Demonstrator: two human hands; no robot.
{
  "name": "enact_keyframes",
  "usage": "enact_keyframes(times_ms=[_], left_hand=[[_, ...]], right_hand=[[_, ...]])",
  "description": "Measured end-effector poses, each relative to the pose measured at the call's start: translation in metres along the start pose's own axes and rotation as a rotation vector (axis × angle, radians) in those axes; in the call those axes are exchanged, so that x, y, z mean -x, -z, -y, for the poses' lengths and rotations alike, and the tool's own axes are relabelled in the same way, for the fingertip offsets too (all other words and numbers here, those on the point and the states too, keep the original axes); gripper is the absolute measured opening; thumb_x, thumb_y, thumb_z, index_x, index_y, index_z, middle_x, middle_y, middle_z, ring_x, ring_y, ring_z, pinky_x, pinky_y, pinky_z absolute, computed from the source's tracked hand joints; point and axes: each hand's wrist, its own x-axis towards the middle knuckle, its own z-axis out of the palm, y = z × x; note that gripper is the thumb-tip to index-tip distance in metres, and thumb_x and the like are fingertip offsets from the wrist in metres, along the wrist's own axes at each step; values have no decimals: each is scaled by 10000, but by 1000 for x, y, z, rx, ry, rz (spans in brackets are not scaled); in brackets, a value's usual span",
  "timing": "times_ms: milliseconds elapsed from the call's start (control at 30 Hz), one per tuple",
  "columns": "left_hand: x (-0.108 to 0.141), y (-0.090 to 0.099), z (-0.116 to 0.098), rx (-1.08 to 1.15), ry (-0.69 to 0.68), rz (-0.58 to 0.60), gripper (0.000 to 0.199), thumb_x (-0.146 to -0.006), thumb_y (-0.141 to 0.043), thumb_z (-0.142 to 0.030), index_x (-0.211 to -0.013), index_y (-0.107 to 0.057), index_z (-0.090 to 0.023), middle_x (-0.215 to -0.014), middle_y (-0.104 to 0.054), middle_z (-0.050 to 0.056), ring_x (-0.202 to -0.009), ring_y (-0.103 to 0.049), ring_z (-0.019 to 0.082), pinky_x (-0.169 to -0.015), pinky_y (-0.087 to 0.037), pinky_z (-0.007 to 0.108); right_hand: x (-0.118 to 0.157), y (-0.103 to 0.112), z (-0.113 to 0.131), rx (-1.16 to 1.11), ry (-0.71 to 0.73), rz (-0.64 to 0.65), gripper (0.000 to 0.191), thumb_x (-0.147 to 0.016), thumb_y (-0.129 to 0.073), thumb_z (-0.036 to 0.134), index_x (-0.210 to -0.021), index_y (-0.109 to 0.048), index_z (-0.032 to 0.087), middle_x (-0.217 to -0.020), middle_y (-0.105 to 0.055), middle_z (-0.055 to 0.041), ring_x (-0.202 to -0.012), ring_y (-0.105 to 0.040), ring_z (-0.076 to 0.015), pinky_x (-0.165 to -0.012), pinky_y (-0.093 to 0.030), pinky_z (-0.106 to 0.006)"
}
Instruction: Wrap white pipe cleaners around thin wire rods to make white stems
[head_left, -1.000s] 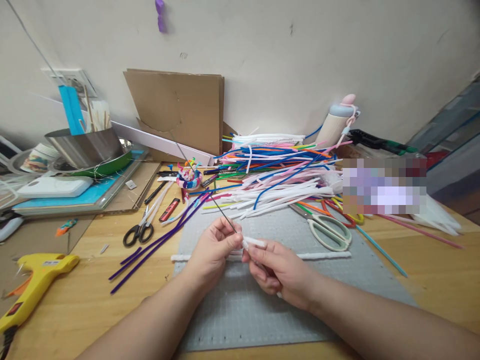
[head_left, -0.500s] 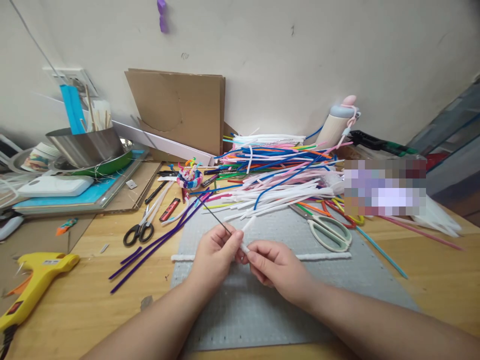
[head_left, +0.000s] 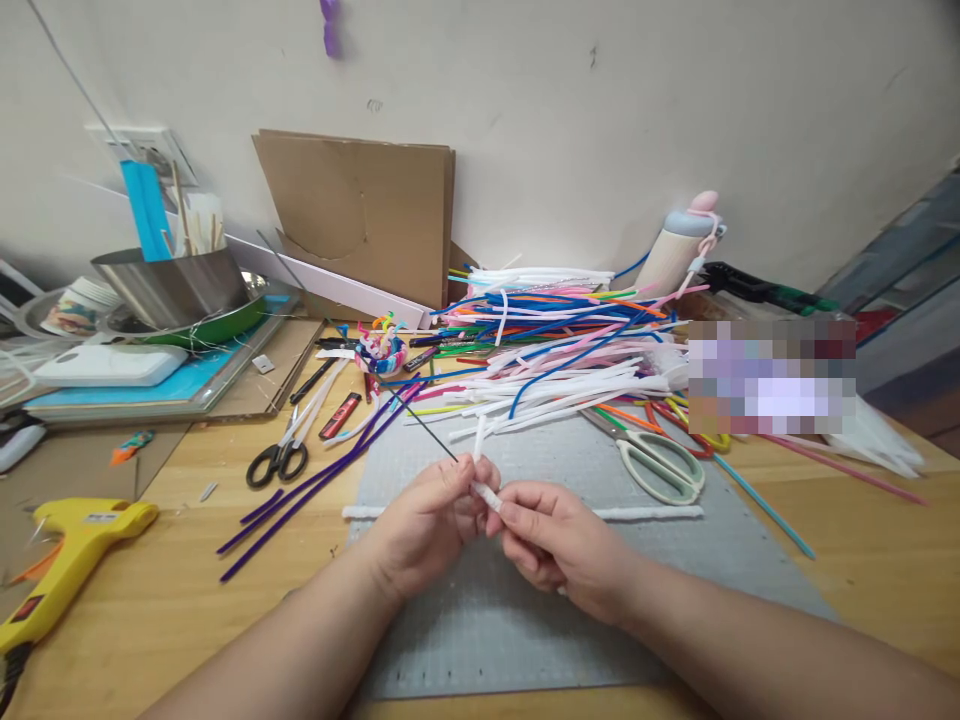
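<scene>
My left hand (head_left: 431,515) pinches a thin dark rod (head_left: 424,424) that slants up and left from the fingers. A white pipe cleaner (head_left: 487,494) is wound around the rod's near end, and its loose tail sticks up between my hands. My right hand (head_left: 559,535) is closed on the wound part, thumb against forefinger. Behind my hands another white pipe cleaner (head_left: 651,514) lies straight across the grey cutting mat (head_left: 480,640); its middle is hidden.
Behind the mat lies a heap of coloured pipe cleaners (head_left: 555,310). Green-handled scissors (head_left: 660,465) lie to the right, black-handled scissors (head_left: 277,465) and purple pipe cleaners (head_left: 300,500) to the left. A yellow glue gun (head_left: 67,550) rests at the far left. Cardboard (head_left: 360,215) leans on the wall.
My left thumb has shifted back and its fingers have loosened a little. The white tail now stands more upright, and more of the winding shows. My right hand stays nearly in place.
</scene>
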Motion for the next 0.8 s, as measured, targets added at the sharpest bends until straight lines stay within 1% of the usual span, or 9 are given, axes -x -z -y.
enact_keyframes(times_ms=[67,167,267,367,433,500,567,700,800], left_hand=[[1,1,-3,87,34,59,225,-706,-623,-346,-738,-584,-127,-703,-525,7,-577,-536,120,-617,-389,244],[1,2,-6,136,79,126,210,-680,-576,-328,-707,-586,-120,-638,-479,4,-567,-536,139,-593,-373,247],[1,2,-5,82,83,140,290,-754,-529,-387,-602,-535,-140,-570,-422,-12,-520,-547,147,-521,-331,238],[1,3,-2,-22,89,138,359,-769,-568,-393,-522,-475,-149,-518,-395,-22,-441,-493,116,-450,-283,228],[0,4,0,-78,92,114,334,-766,-595,-366,-534,-501,-145,-481,-381,-31,-406,-424,88,-425,-266,218],[0,5,0,-88,94,72,262,-756,-620,-334,-604,-562,-130,-474,-389,-40,-396,-368,64,-422,-277,205],[0,5,0,-48,92,24,208,-745,-646,-313,-679,-597,-122,-495,-420,-43,-407,-362,51,-434,-309,192],[-2,5,-1,84,3,-68,173,-736,-684,-295,-719,-600,-145,-533,-491,-37,-490,-478,68,-511,-396,190],[-3,7,-1,96,-86,-111,155,-728,-698,-281,-776,-629,-151,-632,-590,-6,-592,-556,103,-615,-449,234]], right_hand=[[2,1,0,-83,-21,48,248,-845,-567,392,-782,-560,152,-455,-442,81,-313,-217,-15,-306,-130,-150],[4,2,2,-163,-57,138,235,-846,-572,373,-787,-559,146,-461,-445,82,-311,-209,-11,-304,-131,-147],[5,2,4,-143,-97,198,256,-847,-570,385,-789,-566,136,-460,-442,82,-310,-217,-10,-301,-134,-143],[4,1,3,-65,-128,221,285,-837,-582,402,-768,-578,126,-456,-442,77,-313,-236,-14,-296,-149,-142],[4,1,2,-47,-133,225,285,-834,-587,404,-765,-582,127,-457,-443,73,-319,-244,-18,-297,-154,-143],[3,2,1,-62,-125,224,279,-838,-582,404,-769,-579,134,-456,-438,74,-320,-241,-19,-298,-147,-143],[3,2,0,-95,-104,224,270,-843,-577,399,-776,-577,137,-455,-436,76,-313,-232,-17,-299,-141,-143],[3,3,2,-210,-52,180,228,-862,-560,352,-777,-568,141,-460,-441,75,-311,-207,-11,-306,-139,-140],[3,4,4,-285,-45,112,202,-863,-559,335,-784,-560,150,-458,-434,82,-316,-182,-6,-315,-137,-130]])
